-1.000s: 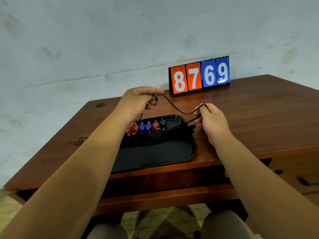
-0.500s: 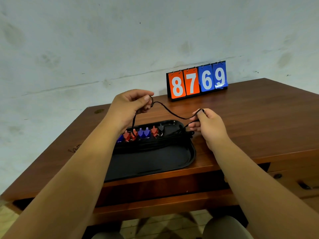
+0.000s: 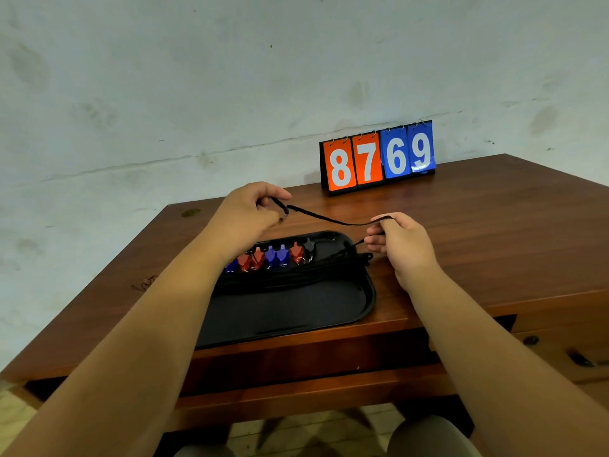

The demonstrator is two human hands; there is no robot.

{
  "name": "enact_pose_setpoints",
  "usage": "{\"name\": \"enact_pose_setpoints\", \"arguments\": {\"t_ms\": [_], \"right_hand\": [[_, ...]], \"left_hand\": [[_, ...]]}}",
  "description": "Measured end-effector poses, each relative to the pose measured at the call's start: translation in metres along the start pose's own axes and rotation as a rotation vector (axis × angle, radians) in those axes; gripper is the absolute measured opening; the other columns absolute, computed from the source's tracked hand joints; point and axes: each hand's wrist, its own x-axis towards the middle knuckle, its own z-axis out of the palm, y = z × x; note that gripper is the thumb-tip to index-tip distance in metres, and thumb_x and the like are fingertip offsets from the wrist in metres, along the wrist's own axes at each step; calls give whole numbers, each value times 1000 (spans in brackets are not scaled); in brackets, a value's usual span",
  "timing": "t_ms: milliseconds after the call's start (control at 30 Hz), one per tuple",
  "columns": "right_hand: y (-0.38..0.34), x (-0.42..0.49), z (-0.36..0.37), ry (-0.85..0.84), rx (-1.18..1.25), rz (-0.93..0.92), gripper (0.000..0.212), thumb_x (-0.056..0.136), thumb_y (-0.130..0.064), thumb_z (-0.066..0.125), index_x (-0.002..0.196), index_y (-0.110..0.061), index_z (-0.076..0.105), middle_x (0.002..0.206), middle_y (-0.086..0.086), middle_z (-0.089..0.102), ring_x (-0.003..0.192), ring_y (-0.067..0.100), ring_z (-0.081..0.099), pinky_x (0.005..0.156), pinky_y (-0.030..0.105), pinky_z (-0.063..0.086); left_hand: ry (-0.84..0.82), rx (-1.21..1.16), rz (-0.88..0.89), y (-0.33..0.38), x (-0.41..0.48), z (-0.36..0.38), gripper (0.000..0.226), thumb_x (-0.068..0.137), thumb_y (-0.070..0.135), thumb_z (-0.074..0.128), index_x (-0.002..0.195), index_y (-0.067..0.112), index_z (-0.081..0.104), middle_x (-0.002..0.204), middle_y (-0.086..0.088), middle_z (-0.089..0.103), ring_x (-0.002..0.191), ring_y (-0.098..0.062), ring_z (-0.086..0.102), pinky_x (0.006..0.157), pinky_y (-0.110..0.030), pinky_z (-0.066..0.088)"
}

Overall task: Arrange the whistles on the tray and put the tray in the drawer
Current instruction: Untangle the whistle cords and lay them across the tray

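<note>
While the left hand (image 3: 250, 209) and right hand (image 3: 402, 239) each pinch one black lanyard (image 3: 329, 221) stretched above the tray (image 3: 369, 298), I count seven whistles (image 3: 282, 255) along its far side: three blue, three red, one black. Tray's near half is bare and sits by the desk (image 3: 478, 242) front edge, over the open drawer (image 3: 296, 400). Left forearm (image 3: 164, 308) covers its left end, and a scoreboard (image 3: 377, 159) stands behind.

Soft, dim, even light casts faint shadows under the left hand (image 3: 250, 209) and right hand (image 3: 403, 240). A dull sheen streaks the black tray (image 3: 296, 311) below the wrists, the lanyard (image 3: 333, 221) between the hands looks blurred, and wide-angle distortion stretches the forearms.
</note>
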Motion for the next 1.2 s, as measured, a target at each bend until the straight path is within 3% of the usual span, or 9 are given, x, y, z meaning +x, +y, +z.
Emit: {"name": "enact_pose_setpoints", "arguments": {"t_ms": [100, 200, 333, 433, 533, 667, 833, 1000, 1200], "right_hand": [[1, 1, 0, -1, -1, -1, 21, 112, -16, 53, 111, -16, 74, 98, 10, 79, 85, 21, 78, 86, 40, 68], [1, 1, 0, 2, 4, -12, 20, 112, -16, 54, 112, -16, 74, 100, 9, 79, 84, 19, 78, 85, 38, 67], [2, 2, -1, 5, 3, -22, 19, 112, -15, 55, 112, -16, 74, 101, 10, 80, 83, 17, 78, 84, 36, 67], [2, 2, 0, 3, -9, -27, 17, 111, -16, 57, 112, -17, 75, 100, 8, 80, 84, 17, 78, 85, 36, 67], [1, 0, 1, 10, -57, -45, 15, 110, -18, 61, 112, -21, 76, 99, 3, 80, 87, 16, 77, 82, 33, 65], [1, -2, 0, 47, -123, -96, 16, 110, -21, 62, 110, -27, 77, 98, -2, 79, 85, 12, 71, 77, 30, 60], [-1, -3, -1, 113, -138, -102, 16, 110, -23, 60, 110, -28, 75, 99, -4, 78, 83, 11, 68, 76, 31, 60], [-2, -6, 0, 102, -171, -87, 16, 110, -26, 61, 113, -29, 77, 100, 0, 77, 86, 15, 70, 79, 35, 62], [-6, -15, 2, -38, -101, -115, 12, 104, -22, 72, 106, -29, 82, 94, -2, 83, 78, 13, 69, 71, 32, 57]], "left_hand": [[86, 60, 20, -8, 1, 1, 26, 94, 13, 81, 109, 34, 80, 91, 10, 61, 80, -6, 55, 73, -23, 44], [122, -67, -44, -17, 2, -1, 19, 87, 30, 91, 104, 33, 83, 102, 8, 78, 94, -7, 67, 78, -25, 48], [180, -158, -47, -23, -2, -3, 18, 85, 37, 91, 101, 34, 84, 102, 16, 80, 96, 3, 71, 83, -18, 49], [222, -280, -44, -25, -5, -4, 11, 88, 39, 89, 96, 38, 82, 93, 23, 78, 78, 12, 68, 82, -16, 50], [256, -447, -88, -27, -3, -5, 19, 90, 43, 87, 107, 35, 82, 96, 20, 74, 72, 4, 61, 75, -22, 51], [354, -671, -119, -27, 5, -9, 24, 94, 35, 82, 114, 23, 83, 77, 6, 62, 65, -8, 56, 71, -32, 52], [504, -718, -97, -37, 5, -28, 16, 91, 39, 77, 101, 30, 85, 108, 6, 74, 95, -11, 66, 78, -28, 56], [562, -752, -103, -64, -3, -55, 11, 97, 24, 74, 92, 21, 83, 84, 3, 69, 69, -11, 57, 65, -27, 50], [571, -591, -105, -100, -31, -77, 7, 101, 16, 73, 103, 16, 79, 87, 4, 76, 79, -12, 69, 71, -26, 56]]}}
